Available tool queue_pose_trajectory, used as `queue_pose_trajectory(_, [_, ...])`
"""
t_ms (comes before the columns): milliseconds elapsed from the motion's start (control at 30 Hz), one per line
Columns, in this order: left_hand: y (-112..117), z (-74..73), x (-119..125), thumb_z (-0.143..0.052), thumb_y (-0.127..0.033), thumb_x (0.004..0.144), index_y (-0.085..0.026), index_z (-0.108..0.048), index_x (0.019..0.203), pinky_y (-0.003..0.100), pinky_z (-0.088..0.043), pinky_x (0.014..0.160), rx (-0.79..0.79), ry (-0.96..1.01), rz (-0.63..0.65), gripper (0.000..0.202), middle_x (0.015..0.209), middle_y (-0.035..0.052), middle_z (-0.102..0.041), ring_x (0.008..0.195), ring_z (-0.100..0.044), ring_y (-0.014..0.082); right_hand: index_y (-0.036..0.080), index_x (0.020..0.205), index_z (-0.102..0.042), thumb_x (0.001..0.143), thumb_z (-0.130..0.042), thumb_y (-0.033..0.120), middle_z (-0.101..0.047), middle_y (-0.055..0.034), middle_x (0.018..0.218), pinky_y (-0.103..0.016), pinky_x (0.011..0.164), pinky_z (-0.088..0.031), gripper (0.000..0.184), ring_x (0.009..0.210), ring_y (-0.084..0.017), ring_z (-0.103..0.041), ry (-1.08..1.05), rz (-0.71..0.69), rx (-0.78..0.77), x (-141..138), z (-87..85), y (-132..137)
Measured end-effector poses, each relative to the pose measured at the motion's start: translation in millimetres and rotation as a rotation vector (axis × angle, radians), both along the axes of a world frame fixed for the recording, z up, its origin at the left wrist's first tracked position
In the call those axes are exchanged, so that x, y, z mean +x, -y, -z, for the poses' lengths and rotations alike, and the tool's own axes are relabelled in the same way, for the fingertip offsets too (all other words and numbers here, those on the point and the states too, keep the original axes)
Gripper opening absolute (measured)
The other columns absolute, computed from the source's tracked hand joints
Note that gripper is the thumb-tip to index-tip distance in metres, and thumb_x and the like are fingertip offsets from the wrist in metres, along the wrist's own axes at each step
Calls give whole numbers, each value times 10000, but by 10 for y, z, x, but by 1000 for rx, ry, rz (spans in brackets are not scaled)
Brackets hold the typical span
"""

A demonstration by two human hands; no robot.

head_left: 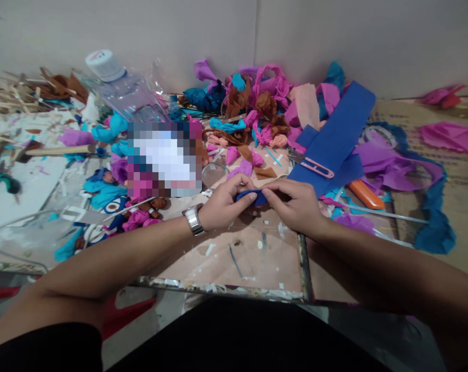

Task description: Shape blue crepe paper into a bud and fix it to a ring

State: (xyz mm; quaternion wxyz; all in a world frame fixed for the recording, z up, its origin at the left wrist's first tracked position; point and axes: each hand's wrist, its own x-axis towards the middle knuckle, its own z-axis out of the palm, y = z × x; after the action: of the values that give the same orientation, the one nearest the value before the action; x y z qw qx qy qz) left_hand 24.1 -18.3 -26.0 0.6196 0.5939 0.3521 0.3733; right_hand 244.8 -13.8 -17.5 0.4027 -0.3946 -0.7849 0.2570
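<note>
Both my hands meet above the middle of the table, pinching a small piece of dark blue crepe paper (259, 198) between them. My left hand (226, 204), with a metal watch (194, 219) on its wrist, grips the paper's left side between thumb and fingers. At its right end, the thumb and fingertips of my right hand (296, 205) are closed on the same piece. Just beyond the right hand, pink-handled thread snips (313, 164) rest on a wide strip of blue crepe paper (340, 124). A clear round ring or lid (214, 174) lies beyond the left hand.
A clear plastic bottle (129, 93) with a white cap stands at the back left. Crumpled pink crepe paper (272, 85) is heaped along the wall. An orange-handled tool (365, 194) lies right, a wooden-handled tool (59, 150) left. A white cable (9, 227) crosses the left side.
</note>
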Motion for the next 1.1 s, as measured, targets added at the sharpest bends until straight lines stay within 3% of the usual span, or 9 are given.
queue_pose_trajectory(267, [-16, -14, 11, -720, -521, 991, -208, -498, 1040, 257, -619, 620, -76, 43, -11, 386, 820, 8, -742, 684, -772, 166, 223, 1058, -782, 1032, -647, 254, -833, -43, 982, -297, 711, -568, 141, 808, -179, -766, 12, 42, -43, 4, 33, 11])
queue_pose_trajectory(400, [-63, -25, 9, -765, -514, 961, -206, -485, 1024, 247, -612, 594, -121, 122, -25, 421, 785, -6, -746, 623, -749, 147, 239, 1275, -704, 957, -640, 123, -805, -29, 1021, -270, 671, -568, 344, 718, -141, -730, -38, -26, -42, 24, 60, 12])
queue_pose_trajectory(600, [-100, -49, -10, -766, -523, 960, -201, -486, 1007, 241, -622, 621, -151, 125, 11, 429, 756, -2, -761, 619, -758, 145, 245, 1161, -744, 972, -637, 106, -803, -61, 1131, -328, 928, -613, 258, 1061, -201, -768, -13, -188, 140, 22, 61, -21])
queue_pose_trajectory(833, [-74, -61, -8, -788, -560, 923, -214, -463, 1055, 197, -550, 474, -205, 75, 6, 493, 768, -27, -729, 527, -714, 132, 249, 1185, -747, 1035, -519, 96, -800, -67, 1135, -352, 954, -617, 313, 1080, -192, -761, -10, -249, 119, 34, 64, -44])
queue_pose_trajectory(1100, [-72, -91, -9, -781, -547, 924, -222, -449, 1083, 193, -534, 435, -227, 66, 27, 491, 711, -39, -717, 460, -681, 130, 244, 1153, -721, 1028, -471, 81, -789, -38, 1007, -309, 877, -577, 323, 960, -171, -741, 79, -368, 65, 47, 19, -55])
